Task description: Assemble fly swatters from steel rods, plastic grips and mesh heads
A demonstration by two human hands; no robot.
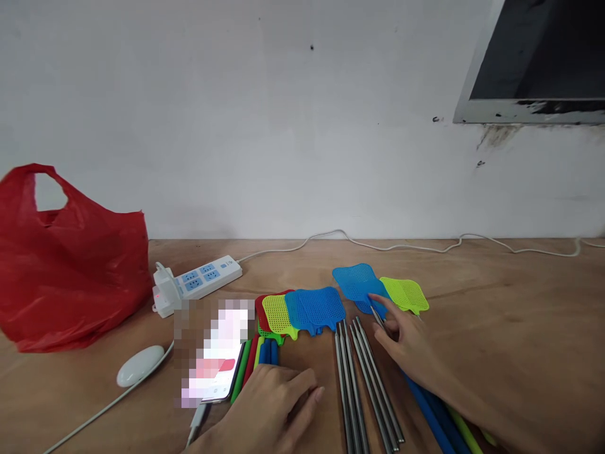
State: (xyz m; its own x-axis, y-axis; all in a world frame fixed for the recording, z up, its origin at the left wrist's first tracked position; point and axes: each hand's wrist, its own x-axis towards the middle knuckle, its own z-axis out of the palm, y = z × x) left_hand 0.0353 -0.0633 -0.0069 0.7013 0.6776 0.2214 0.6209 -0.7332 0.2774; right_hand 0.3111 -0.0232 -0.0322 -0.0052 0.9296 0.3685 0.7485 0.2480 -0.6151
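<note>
My left hand (271, 403) rests on the table with loosely bent fingers, nothing visible in them. It lies beside several green, red, yellow and blue plastic handles (250, 359), partly covering them. My right hand (404, 337) is at a blue fly swatter (357, 282), its fingers around the thin metal rod below the mesh head. A yellow-green swatter head (405, 295) lies just beyond that hand. Blue and yellow handles (432, 410) run under my right forearm. Between my hands lie several metal rods (350, 384) in two bunches. Loose blue mesh heads (316, 309) overlap yellow, red and green ones.
A lit phone (220, 359), partly blurred out, lies left of the handles with a cable attached. Behind it is a white power strip (208, 277). A red plastic bag (80, 271) and a white mouse-shaped object (140, 366) are at the left. A cord runs along the wall.
</note>
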